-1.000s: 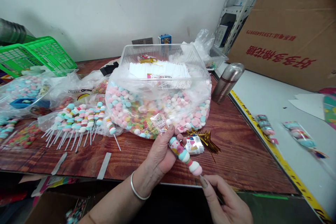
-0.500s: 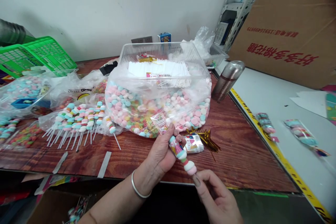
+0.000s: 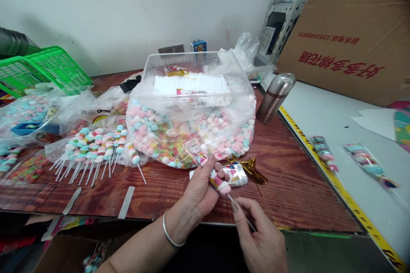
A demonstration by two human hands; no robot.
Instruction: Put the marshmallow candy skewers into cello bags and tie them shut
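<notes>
My left hand (image 3: 203, 190) is wrapped round a clear printed candy bag (image 3: 193, 146), whose labelled end sticks up past the thumb. Inside the bag and partly hidden by the fingers is a marshmallow skewer (image 3: 225, 188), its pink end showing at the bag's mouth. My right hand (image 3: 258, 230) pinches the skewer's white stick just below the marshmallows. Close behind the left fingers lie a stack of printed bags (image 3: 238, 175) and a bunch of gold twist ties (image 3: 254, 170).
A big bag of loose marshmallows (image 3: 144, 132) carries a clear plastic bin (image 3: 192, 57) of white sticks. Several unwrapped skewers (image 3: 96, 145) lie at left near a green basket (image 3: 57, 66). A steel flask (image 3: 276, 96) stands right; two wrapped skewers (image 3: 365, 158) lie on the white table.
The skewer has slid up and left into the bag, so fewer marshmallows stick out. My right hand has moved with it toward the left hand, and more stick now shows.
</notes>
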